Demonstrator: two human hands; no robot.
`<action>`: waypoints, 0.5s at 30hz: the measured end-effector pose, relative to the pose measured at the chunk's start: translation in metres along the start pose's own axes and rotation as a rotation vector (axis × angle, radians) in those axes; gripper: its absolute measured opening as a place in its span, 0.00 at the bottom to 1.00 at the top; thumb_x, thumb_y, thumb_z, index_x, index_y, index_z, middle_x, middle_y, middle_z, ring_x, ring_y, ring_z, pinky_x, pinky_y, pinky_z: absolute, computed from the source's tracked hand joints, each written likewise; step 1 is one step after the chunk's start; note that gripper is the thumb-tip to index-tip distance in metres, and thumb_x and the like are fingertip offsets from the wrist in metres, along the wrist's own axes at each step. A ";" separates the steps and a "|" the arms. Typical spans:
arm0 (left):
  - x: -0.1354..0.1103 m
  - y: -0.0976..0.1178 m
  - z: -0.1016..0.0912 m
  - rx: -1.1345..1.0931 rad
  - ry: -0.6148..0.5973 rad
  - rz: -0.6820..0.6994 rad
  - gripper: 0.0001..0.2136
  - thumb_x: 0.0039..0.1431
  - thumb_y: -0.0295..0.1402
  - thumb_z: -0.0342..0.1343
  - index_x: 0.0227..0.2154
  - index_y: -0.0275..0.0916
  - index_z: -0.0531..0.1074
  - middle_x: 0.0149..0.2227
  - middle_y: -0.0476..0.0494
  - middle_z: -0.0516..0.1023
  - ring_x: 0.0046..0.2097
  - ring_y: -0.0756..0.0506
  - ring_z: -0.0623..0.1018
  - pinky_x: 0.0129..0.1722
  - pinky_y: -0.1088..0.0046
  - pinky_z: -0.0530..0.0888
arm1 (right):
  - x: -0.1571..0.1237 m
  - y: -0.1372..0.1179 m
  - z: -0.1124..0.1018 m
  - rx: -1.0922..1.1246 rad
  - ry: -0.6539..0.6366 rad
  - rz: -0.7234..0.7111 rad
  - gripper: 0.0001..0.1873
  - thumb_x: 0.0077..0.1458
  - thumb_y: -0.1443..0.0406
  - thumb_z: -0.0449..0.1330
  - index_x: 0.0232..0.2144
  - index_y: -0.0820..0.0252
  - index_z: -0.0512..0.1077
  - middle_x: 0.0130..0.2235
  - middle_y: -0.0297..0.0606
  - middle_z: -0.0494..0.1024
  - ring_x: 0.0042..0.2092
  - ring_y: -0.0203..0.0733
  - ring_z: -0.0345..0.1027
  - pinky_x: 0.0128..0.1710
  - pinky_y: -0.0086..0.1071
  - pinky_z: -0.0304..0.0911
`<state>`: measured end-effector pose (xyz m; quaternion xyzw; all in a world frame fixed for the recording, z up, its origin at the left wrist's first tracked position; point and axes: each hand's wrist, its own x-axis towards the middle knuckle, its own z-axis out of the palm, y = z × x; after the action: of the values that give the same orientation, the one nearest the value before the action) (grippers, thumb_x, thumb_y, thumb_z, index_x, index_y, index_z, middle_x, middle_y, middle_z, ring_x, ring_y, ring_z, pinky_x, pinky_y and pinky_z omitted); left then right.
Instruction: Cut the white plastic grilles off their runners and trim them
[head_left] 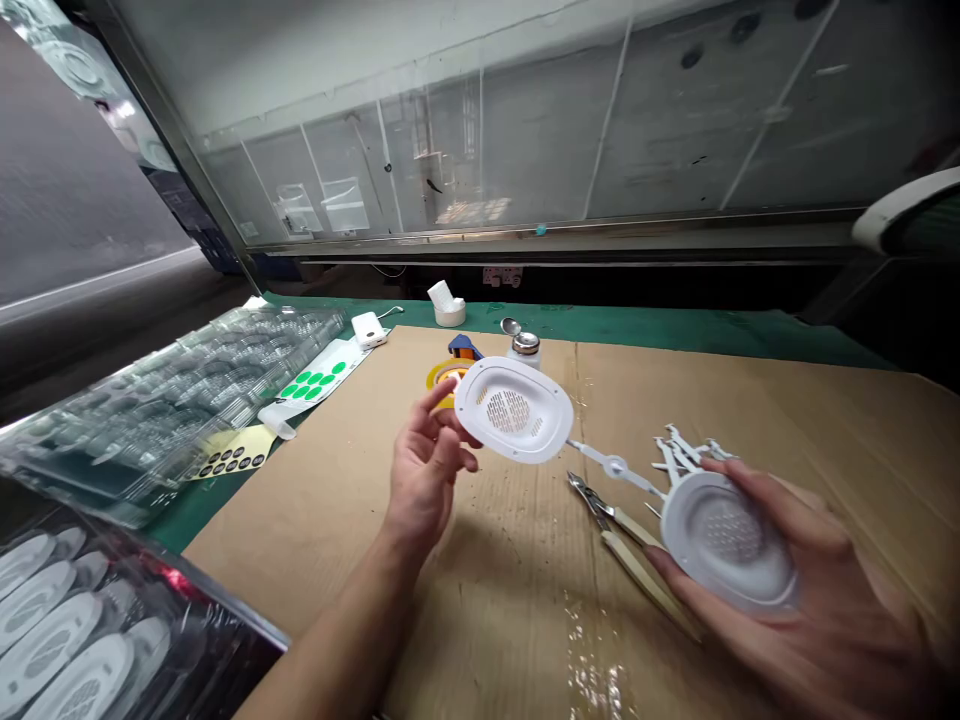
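Note:
My left hand [426,470] holds a white oval plastic piece [514,410] by its edge between thumb and fingers, with its perforated centre facing up. My right hand [787,570] cradles a round white plastic piece [726,540] with a perforated middle. Behind that piece lies a white plastic runner [679,458] with thin branches, and an arm of it [615,465] reaches towards the oval piece. Cutting pliers [619,530] with cream handles lie on the cardboard sheet [495,590] just left of my right hand.
Stacked clear plastic trays [172,400] lie to the left, above a tray of white parts [60,620]. Beyond stand a yellow tape roll [442,378], a metal-topped dispenser bottle [526,350], a white cup [448,312], a white box [369,330] and green dot stickers [315,383].

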<state>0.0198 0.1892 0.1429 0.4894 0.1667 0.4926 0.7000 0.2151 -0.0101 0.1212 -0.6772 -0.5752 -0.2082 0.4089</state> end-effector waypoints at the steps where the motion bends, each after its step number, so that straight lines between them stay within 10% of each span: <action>1: 0.002 0.002 -0.001 0.014 0.034 0.025 0.27 0.47 0.49 0.69 0.50 0.46 0.75 0.36 0.47 0.76 0.33 0.53 0.74 0.25 0.83 0.71 | 0.001 -0.001 0.000 -0.014 -0.006 0.029 0.38 0.58 0.62 0.62 0.68 0.49 0.54 0.56 0.48 0.70 0.53 0.74 0.67 0.44 0.63 0.65; 15: 0.004 -0.002 -0.010 0.250 0.222 0.202 0.10 0.52 0.38 0.69 0.36 0.41 0.83 0.30 0.46 0.82 0.26 0.53 0.75 0.26 0.79 0.75 | 0.004 0.000 0.000 -0.021 -0.064 -0.049 0.36 0.59 0.62 0.60 0.67 0.46 0.54 0.54 0.47 0.71 0.51 0.69 0.69 0.46 0.62 0.66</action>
<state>0.0151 0.1975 0.1375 0.5293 0.2527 0.5870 0.5581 0.2159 -0.0080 0.1242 -0.6733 -0.6024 -0.2023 0.3778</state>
